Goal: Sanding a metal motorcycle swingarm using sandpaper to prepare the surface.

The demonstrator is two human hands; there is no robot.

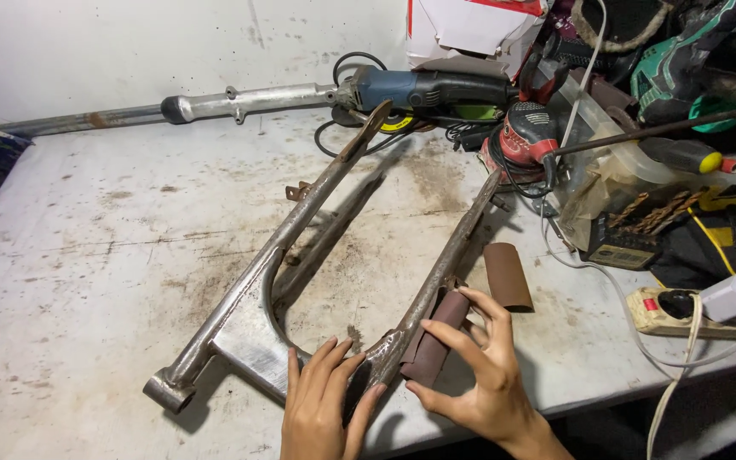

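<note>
A rusty metal swingarm lies flat on the stained table, its two long arms running away from the person toward the far right. The right hand presses a folded strip of brown sandpaper against the near end of the right-side arm, fingers curled over it. The left hand steadies the frame just beside it, fingers together. A second sandpaper piece lies just right of the arm. A clear plastic box at the right holds drill bits.
</note>
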